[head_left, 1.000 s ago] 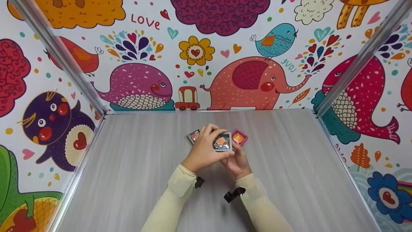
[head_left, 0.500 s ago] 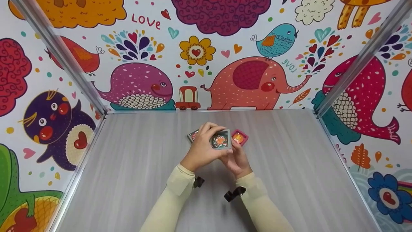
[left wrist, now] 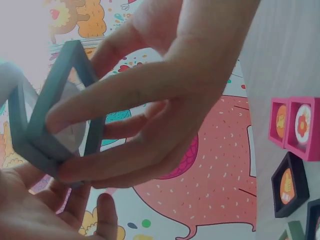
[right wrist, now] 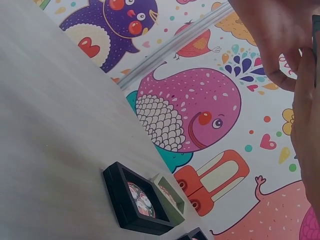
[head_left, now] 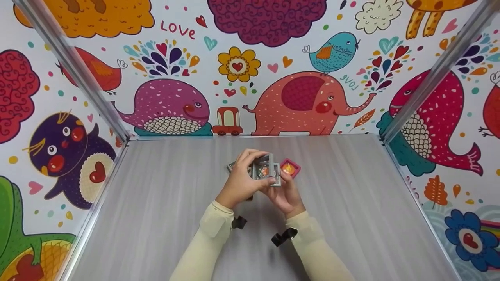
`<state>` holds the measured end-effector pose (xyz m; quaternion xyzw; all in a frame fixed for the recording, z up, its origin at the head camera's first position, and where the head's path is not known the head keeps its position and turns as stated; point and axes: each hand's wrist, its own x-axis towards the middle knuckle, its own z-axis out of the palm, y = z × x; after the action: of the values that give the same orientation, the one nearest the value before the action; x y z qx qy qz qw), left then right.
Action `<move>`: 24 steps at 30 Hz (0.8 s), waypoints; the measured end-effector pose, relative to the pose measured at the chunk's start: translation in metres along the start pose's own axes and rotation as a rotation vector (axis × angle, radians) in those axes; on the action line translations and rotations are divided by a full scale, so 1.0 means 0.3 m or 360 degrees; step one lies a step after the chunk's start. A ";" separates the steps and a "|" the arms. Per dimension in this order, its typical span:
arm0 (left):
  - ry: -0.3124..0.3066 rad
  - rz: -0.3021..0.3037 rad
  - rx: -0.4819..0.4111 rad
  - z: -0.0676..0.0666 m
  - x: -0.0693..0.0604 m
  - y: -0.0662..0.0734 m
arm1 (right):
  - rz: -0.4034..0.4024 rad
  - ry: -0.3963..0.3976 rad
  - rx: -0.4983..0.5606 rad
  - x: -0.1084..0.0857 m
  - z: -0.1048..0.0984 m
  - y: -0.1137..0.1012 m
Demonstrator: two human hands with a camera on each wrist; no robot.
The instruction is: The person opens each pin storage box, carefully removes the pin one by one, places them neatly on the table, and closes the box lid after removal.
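1. Grey case (head_left: 271, 166), centre of frame, has swung open since the earlier frame.
2. Left hand (head_left: 239, 183), curled, pinches its left side; right hand (head_left: 287, 197), partly curled, pinches its right.
3. Uneven pulling could drop the picture disc (head_left: 264, 171).

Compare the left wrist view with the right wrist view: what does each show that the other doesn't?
Only the left wrist view shows the pink frames and most of the grey frame held in the left grip; the right wrist view has at most a dark sliver of it.

Only the right wrist view shows the printed penguin and printed red car.

Both share part of the printed elephant, the tabletop and dark frames on it, though whether the same ones is unclear.
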<state>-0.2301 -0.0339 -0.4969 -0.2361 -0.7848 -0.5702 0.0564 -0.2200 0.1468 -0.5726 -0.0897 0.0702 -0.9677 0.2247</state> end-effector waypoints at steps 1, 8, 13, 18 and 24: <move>0.0002 0.0008 -0.0010 -0.004 -0.001 -0.001 | -0.0013 0.0000 -0.0010 -0.001 0.000 0.000; 0.0004 -0.0021 -0.0071 -0.028 -0.008 -0.004 | -0.0057 0.0041 0.0009 -0.004 0.001 -0.004; -0.0015 -0.0029 -0.0132 -0.038 -0.011 -0.009 | -0.0038 0.0041 0.0028 -0.011 -0.003 -0.008; -0.0019 -0.0044 -0.0204 -0.050 -0.014 -0.011 | -0.0031 0.0032 0.0071 -0.017 -0.007 -0.012; -0.0037 -0.0028 -0.0380 -0.059 -0.021 -0.016 | -0.0027 0.0053 0.0084 -0.023 -0.010 -0.026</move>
<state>-0.2299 -0.0532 -0.4973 -0.2409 -0.7140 -0.6572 0.0137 -0.2177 0.1570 -0.5750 -0.0683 0.0477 -0.9725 0.2177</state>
